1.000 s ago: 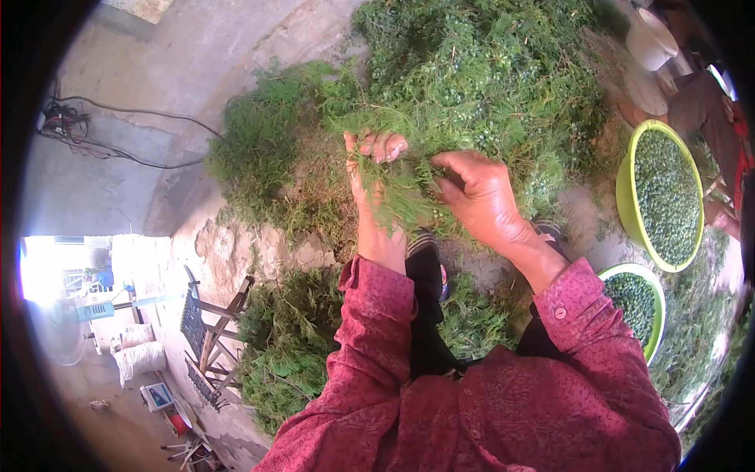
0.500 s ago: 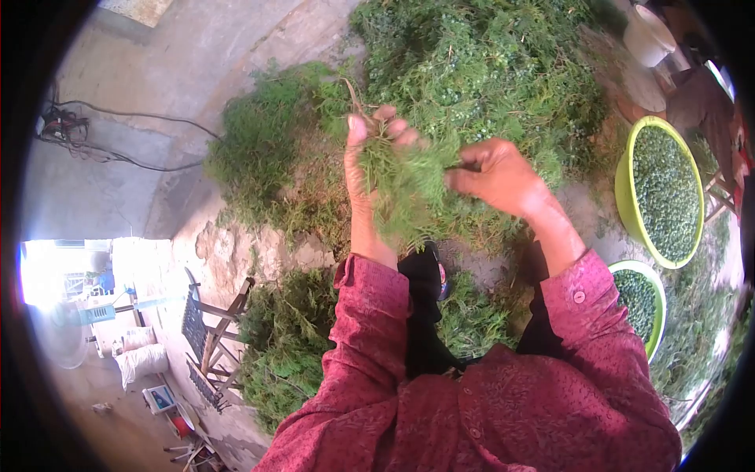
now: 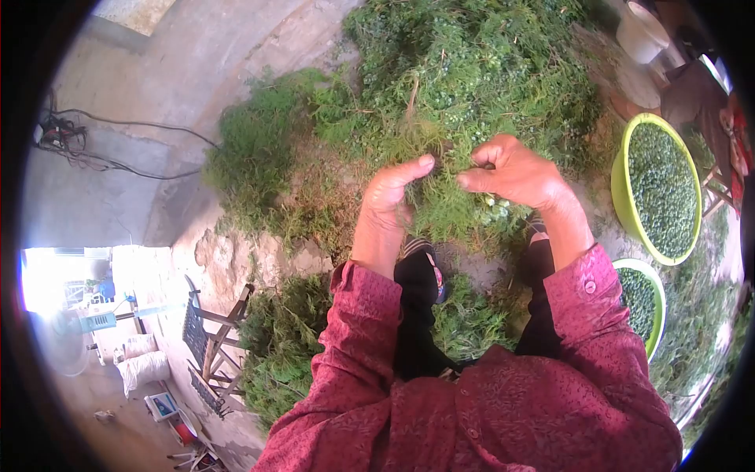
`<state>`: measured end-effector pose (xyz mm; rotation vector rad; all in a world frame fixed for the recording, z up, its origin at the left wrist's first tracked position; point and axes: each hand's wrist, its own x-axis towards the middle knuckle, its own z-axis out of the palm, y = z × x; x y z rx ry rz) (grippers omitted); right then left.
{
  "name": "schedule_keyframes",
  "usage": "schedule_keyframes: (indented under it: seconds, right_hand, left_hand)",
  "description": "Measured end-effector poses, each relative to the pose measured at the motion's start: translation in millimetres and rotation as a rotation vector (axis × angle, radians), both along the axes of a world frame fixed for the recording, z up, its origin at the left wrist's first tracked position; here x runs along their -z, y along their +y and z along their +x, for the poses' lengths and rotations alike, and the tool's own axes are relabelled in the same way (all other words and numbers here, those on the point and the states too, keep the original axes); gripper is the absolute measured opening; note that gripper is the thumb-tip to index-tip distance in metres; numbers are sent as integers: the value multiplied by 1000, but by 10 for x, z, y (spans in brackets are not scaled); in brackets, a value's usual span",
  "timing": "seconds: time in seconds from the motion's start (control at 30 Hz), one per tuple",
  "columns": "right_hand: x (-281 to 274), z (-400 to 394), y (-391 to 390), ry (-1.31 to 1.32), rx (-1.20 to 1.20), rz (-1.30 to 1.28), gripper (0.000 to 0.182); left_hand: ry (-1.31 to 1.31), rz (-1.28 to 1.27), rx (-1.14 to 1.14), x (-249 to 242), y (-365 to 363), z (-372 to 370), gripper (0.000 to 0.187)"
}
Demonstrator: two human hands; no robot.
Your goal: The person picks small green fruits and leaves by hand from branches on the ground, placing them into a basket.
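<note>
A leafy green sprig (image 3: 452, 197) with a thin brown stem and pale berries lies across my left hand (image 3: 395, 187). The thumb is over its near side and the other fingers are mostly hidden beneath the foliage. At the sprig's right side my right hand (image 3: 519, 175) is closed in a pinch, thumb and bent forefinger towards the leaves; whatever sits between the fingertips is too small to tell. Behind both hands rises a large heap of berry-bearing green branches (image 3: 480, 71).
Two green-rimmed tubs, a larger one (image 3: 620, 189) and a smaller one (image 3: 659, 293), hold green berries on the right. A white bucket (image 3: 642, 33) is at the upper right, near a person's dark clothing (image 3: 692, 98). A folding chair (image 3: 212, 334) and cut branches (image 3: 287, 322) lie lower left.
The sprig has moved right and slightly down, its stem now further right. My left hand has dropped and shifted right, its fingers now mostly out of sight. My right hand has moved slightly right.
</note>
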<state>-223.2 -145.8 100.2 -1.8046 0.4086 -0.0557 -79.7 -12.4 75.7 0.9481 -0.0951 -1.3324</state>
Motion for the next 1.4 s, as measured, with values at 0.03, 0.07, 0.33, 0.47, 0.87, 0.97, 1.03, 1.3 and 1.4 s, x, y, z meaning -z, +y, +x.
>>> schedule_keyframes:
  seconds: [0.03, 0.07, 0.33, 0.47, 0.87, 0.97, 1.03, 1.3, 1.4]
  right_hand:
    - [7, 2, -21, 0, -1, -1, 38]
    - [19, -1, -41, 11, -37, 13, 38]
    - [169, 82, 30, -74, 121, 120, 30]
    - [197, 3, -126, -328, 483, 975, 25]
    - [364, 381, 313, -428, 712, 164, 64]
    - [406, 447, 313, -460, 802, -3, 55]
    - [418, 457, 303, -529, 823, -193, 44]
    - [379, 462, 308, -489, 805, -215, 23]
    - [329, 436, 428, -466, 717, -175, 18]
  left_hand:
    - [-31, -56, 13, -28, -4, -21, 39]
    - [-62, -113, 26, -40, 0, -36, 39]
    - [-81, -50, -144, -20, 33, -18, 30]
    - [-31, -69, -358, -10, 100, 181, 25]
    - [13, -98, -385, 62, -63, -2, 28]
    - [-22, -50, -405, 57, -95, -68, 27]
    - [-29, -46, -406, 88, -115, -108, 27]
    - [-67, -54, -492, -83, -120, -191, 29]
    - [44, -87, -490, -107, -107, -83, 29]
